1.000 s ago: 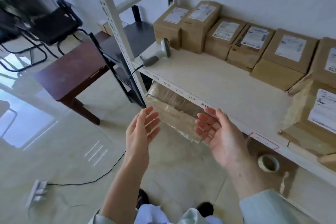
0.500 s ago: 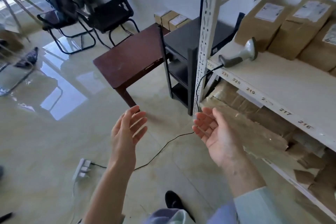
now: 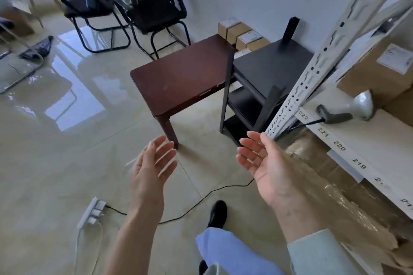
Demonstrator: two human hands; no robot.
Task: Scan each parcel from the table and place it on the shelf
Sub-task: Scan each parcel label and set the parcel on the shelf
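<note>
Both hands hang in front of me over the floor, palms facing each other, fingers straight, holding nothing: my left hand (image 3: 152,167) and my right hand (image 3: 263,163). A dark brown wooden table (image 3: 178,76) stands ahead with a bare top. Behind it, by the wall, sit several cardboard parcels (image 3: 242,34) with white labels. The white shelf (image 3: 366,138) is at the right, its edge numbered. A grey barcode scanner (image 3: 348,109) lies on the shelf beside a labelled parcel (image 3: 380,69).
A black low rack (image 3: 268,73) stands between the table and the shelf post (image 3: 321,58). A black cable (image 3: 201,198) runs across the glossy floor to a white power strip (image 3: 91,212). Black chairs (image 3: 145,9) stand at the back. Flattened cardboard in plastic wrap (image 3: 335,196) fills the shelf's lower level.
My view has swung left, away from the shelf's parcels, toward the brown table and the boxes by the wall. Both hands stay open in front of me.
</note>
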